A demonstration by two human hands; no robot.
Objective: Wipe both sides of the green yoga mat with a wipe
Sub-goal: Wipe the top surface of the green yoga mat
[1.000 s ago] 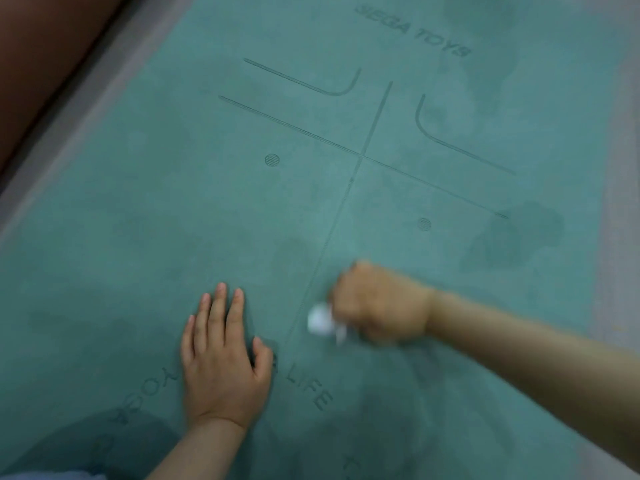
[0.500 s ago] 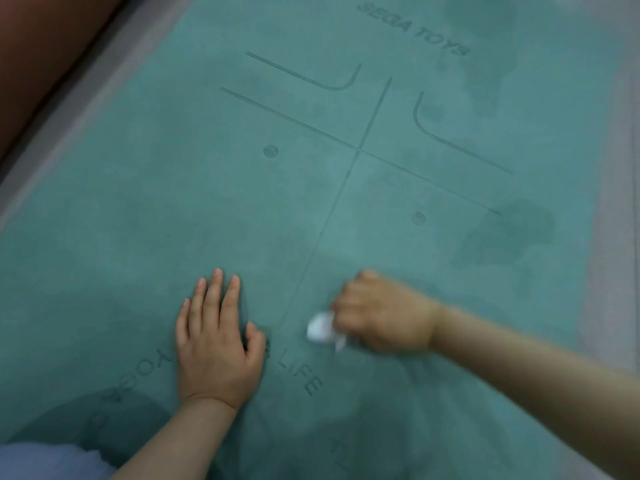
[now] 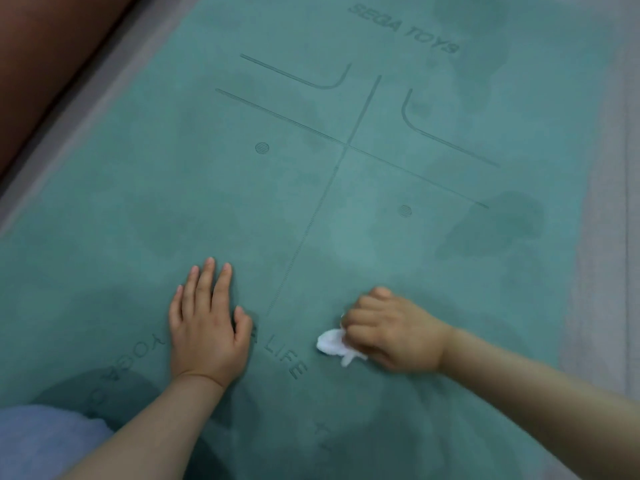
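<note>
Mat (image 3: 346,209), green, lies flat on the floor (image 3: 602,237), printed side up. Right hand (image 3: 394,332) clenches a crumpled white wipe (image 3: 334,346) against it near the lettering; left hand (image 3: 207,323) presses flat, fingers straight, steadying it. Damp patches suggest first-side wiping is under way. Next, probably, strokes over the dry areas farther up, later flipping.

The left hand (image 3: 207,327) lies flat, palm down, fingers straight toward 12 o'clock, thumb out at 2. The right hand (image 3: 393,332) is fisted, knuckles toward 9 o'clock, forearm entering from 4 o'clock.
</note>
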